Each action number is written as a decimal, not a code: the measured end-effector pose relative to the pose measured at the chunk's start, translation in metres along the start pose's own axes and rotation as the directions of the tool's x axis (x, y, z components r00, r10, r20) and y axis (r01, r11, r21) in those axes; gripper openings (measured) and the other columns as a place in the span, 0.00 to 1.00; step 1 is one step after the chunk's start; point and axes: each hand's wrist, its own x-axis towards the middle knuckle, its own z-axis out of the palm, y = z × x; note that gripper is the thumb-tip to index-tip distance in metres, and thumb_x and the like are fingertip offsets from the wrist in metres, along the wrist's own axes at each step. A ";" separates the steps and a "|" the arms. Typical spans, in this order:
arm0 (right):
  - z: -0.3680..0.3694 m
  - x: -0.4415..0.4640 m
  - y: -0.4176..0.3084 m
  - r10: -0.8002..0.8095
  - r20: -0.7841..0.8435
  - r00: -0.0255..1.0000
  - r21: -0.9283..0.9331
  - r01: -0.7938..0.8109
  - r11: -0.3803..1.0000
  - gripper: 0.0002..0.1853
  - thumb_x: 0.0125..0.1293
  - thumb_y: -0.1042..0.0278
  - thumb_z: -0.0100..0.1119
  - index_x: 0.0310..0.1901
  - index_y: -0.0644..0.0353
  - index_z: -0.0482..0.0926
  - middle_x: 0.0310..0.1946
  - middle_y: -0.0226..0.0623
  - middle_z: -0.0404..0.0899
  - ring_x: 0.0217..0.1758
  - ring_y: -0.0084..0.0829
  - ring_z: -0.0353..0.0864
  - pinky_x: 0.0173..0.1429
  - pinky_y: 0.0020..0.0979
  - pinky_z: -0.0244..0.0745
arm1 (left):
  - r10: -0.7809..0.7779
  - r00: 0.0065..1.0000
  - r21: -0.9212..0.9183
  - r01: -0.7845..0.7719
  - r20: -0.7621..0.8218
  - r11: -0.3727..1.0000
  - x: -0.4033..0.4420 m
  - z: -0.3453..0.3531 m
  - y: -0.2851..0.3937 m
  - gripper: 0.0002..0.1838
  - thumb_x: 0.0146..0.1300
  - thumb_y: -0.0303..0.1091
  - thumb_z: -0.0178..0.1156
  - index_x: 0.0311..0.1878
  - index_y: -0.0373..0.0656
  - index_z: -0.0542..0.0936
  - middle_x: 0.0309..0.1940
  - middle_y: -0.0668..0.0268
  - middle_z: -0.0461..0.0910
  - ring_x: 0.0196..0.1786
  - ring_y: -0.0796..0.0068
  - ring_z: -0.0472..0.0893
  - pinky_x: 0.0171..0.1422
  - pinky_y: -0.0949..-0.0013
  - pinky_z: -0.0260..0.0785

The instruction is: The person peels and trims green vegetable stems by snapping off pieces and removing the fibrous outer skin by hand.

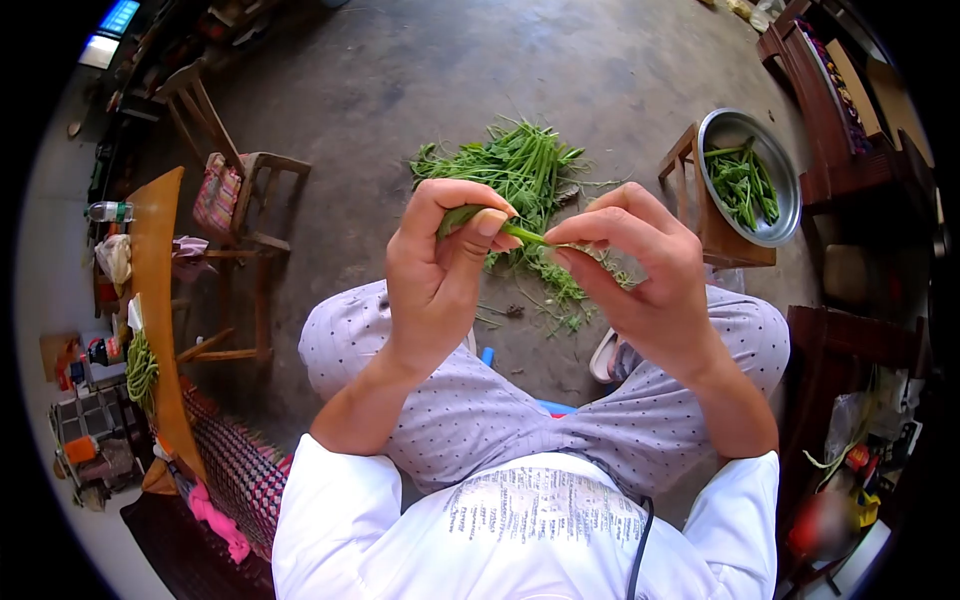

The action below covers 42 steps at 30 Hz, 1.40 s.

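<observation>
Between my two hands a green leafy vegetable stem (522, 234) is held out above my lap. My left hand (445, 255) is closed, pinching the stem near its leaf end, with a leaf folded under the fingers. At the stem's other tip, my right hand (645, 275) pinches with thumb and forefinger. Beyond the hands, a heap of green stems and leaves (520, 165) lies on the floor. Loose trimmings (570, 290) are scattered at its near side, between my feet.
To the right, a metal basin (790, 210) holding several picked stems (742, 185) stands on a wooden stool (735, 250). A wooden chair (235, 165) stands at the left, near a wooden table (155, 300) with a bundle of long green beans (141, 370). Dark furniture lines the right.
</observation>
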 end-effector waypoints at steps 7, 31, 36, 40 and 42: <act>0.005 0.000 0.000 -0.045 -0.057 0.997 -0.103 0.039 0.994 0.09 0.53 0.79 0.68 0.36 0.58 0.82 0.31 0.36 0.77 0.34 0.37 0.78 0.37 0.35 0.74 | -0.059 0.995 -0.128 0.069 0.076 0.989 -0.001 0.002 0.000 0.09 0.70 0.26 0.57 0.50 0.36 0.72 0.45 0.62 0.76 0.45 0.78 0.79 0.50 0.74 0.77; 0.002 0.001 0.000 -0.063 0.013 0.998 -0.142 0.065 0.988 0.07 0.56 0.79 0.64 0.37 0.62 0.78 0.32 0.40 0.74 0.37 0.42 0.76 0.41 0.39 0.72 | -0.059 0.998 -0.073 0.061 0.026 0.996 0.000 0.002 0.000 0.08 0.68 0.22 0.58 0.48 0.34 0.73 0.40 0.64 0.77 0.43 0.78 0.81 0.51 0.74 0.77; 0.004 0.004 -0.003 -0.163 -0.017 0.986 -0.213 0.156 0.965 0.07 0.56 0.79 0.65 0.36 0.62 0.79 0.32 0.38 0.75 0.37 0.41 0.76 0.40 0.37 0.73 | -0.085 0.995 -0.103 0.090 0.047 0.991 -0.002 0.006 0.002 0.08 0.68 0.22 0.58 0.48 0.34 0.74 0.40 0.64 0.78 0.43 0.78 0.81 0.51 0.74 0.77; 0.006 0.004 -0.003 -0.214 -0.007 0.977 -0.282 0.203 0.938 0.08 0.54 0.80 0.65 0.36 0.61 0.79 0.32 0.38 0.75 0.37 0.40 0.76 0.40 0.36 0.74 | -0.077 0.995 -0.105 0.083 0.059 0.991 -0.002 0.008 0.002 0.07 0.68 0.22 0.58 0.47 0.34 0.74 0.40 0.64 0.78 0.44 0.78 0.80 0.51 0.74 0.77; 0.006 0.003 -0.002 -0.225 0.006 0.974 -0.299 0.216 0.929 0.09 0.53 0.80 0.65 0.37 0.62 0.79 0.33 0.38 0.75 0.37 0.39 0.76 0.40 0.36 0.74 | -0.078 0.995 -0.089 0.083 0.064 0.993 -0.002 0.007 0.000 0.07 0.68 0.22 0.58 0.47 0.34 0.74 0.40 0.64 0.78 0.44 0.78 0.80 0.51 0.74 0.78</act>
